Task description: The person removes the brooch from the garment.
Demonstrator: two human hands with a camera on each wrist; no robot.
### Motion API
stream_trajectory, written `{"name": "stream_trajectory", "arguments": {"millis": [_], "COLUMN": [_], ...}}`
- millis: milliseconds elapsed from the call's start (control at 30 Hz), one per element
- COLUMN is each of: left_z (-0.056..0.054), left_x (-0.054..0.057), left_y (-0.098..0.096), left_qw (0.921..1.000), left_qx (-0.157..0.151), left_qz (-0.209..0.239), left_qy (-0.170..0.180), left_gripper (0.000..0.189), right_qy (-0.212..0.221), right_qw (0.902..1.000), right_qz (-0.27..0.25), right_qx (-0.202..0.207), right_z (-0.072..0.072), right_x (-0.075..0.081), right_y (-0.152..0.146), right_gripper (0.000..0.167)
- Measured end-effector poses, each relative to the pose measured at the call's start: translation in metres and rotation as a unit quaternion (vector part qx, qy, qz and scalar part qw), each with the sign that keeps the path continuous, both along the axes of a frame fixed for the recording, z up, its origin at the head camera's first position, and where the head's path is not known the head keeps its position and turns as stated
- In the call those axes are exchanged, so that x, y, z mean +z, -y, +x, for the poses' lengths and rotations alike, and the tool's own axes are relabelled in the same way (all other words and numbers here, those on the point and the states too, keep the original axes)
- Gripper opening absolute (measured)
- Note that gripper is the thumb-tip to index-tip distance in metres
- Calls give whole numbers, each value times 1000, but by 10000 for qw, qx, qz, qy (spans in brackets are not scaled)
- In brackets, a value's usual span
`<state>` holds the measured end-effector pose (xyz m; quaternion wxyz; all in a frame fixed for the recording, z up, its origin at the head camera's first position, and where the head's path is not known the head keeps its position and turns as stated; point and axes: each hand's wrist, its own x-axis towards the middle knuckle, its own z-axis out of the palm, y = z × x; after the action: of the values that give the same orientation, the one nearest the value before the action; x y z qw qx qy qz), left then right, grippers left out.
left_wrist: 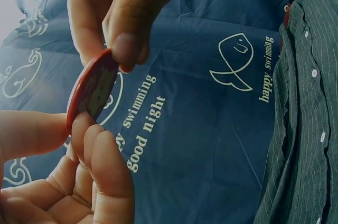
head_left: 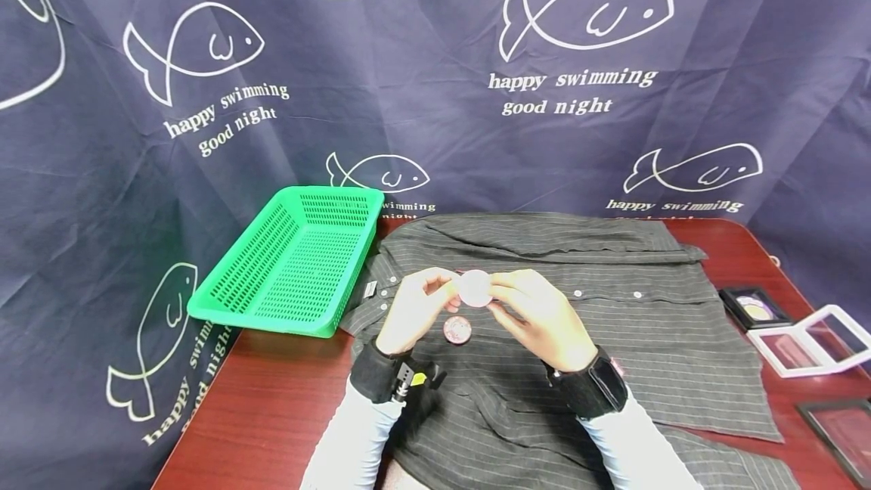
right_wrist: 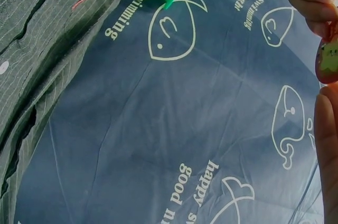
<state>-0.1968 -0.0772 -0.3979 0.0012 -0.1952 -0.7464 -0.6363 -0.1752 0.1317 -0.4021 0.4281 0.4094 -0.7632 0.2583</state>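
Between both hands, over the shirt, a small round flat disc (head_left: pixel 475 288) is held up. Its face is pale in the head view; the left wrist view shows a red rim on the disc (left_wrist: pixel 91 89) and a printed pattern on its other side. My left hand (head_left: pixel 418 308) pinches its left edge with thumb and fingers. On the opposite edge my right hand (head_left: pixel 544 316) pinches too, thumb and fingertips at the rim. A second round piece (head_left: pixel 457 330), reddish with a patterned top, lies just below on the dark grey pinstriped shirt (head_left: pixel 653 331).
A green plastic basket (head_left: pixel 327 321) stands at the left on the reddish-brown table (head_left: pixel 272 376). At the right are a small black case (head_left: pixel 731 305), an opened white-framed case (head_left: pixel 782 371) and a dark-framed case (head_left: pixel 810 418). A printed fish curtain (head_left: pixel 442 97) hangs behind.
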Motion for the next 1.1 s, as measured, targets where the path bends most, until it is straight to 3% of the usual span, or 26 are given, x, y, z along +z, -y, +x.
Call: {"name": "stream_trajectory", "arguments": {"millis": [467, 633, 900, 1100], "left_z": [2, 2, 3, 5], "left_x": [2, 7, 8, 2], "left_y": [-4, -4, 0, 3], "left_qw": [10000, 9999, 9979, 9966], "left_qx": [46, -14, -306, -229], "left_qz": [-10, -91, -438, -646], "left_qy": [84, -105, -364, -456], "left_gripper": [20, 19, 20, 17], "right_qy": [-437, -539, -332, -43], "right_qw": [9989, 9981, 9977, 9968], "right_qz": [-138, -295, -566, -799], "right_qx": [57, 96, 148, 10], "right_z": [-1, -2, 0, 1], "right_x": [2, 3, 5, 6], "right_y": [0, 0, -2, -8], "right_gripper": [26, 25, 25, 24]}}
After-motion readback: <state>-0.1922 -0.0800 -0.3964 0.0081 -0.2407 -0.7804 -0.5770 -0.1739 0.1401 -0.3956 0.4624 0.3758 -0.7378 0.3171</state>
